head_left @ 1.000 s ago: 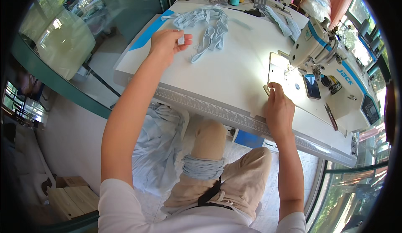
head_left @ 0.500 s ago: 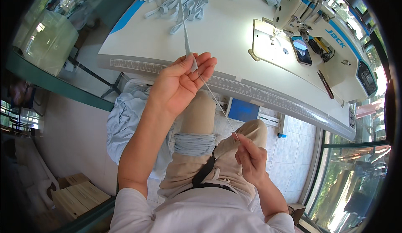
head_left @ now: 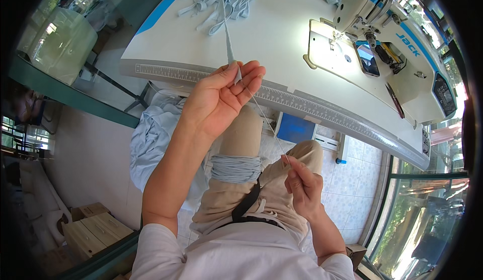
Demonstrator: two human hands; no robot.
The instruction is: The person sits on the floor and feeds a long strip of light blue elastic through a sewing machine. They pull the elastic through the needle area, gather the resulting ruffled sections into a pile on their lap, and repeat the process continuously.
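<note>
My left hand (head_left: 216, 99), palm up above the table's front edge, pinches a light blue fabric strip (head_left: 229, 43) between thumb and fingers. The strip runs back to a loose pile of light blue strips (head_left: 234, 1) on the table. From the pinched end a thin pale line (head_left: 264, 116) slants down to my right hand (head_left: 303, 182); whether it is thread, thin cord or wire I cannot make out. Above my lap, the right hand's thumb and forefinger are closed on that line. A bundle of light blue cords (head_left: 235, 168) is wrapped around my left thigh.
A white sewing machine (head_left: 387, 38) stands lit at the right of the white table (head_left: 282, 43). Dark scissors-like snips (head_left: 395, 101) lie beside it. A ruler strip (head_left: 292, 100) follows the front edge. Light blue cloth (head_left: 153, 141) hangs beside my left leg.
The thin line between my hands looks slightly bent now, where it was straight before. Both hands keep their holds. The whole view has shifted a little.
</note>
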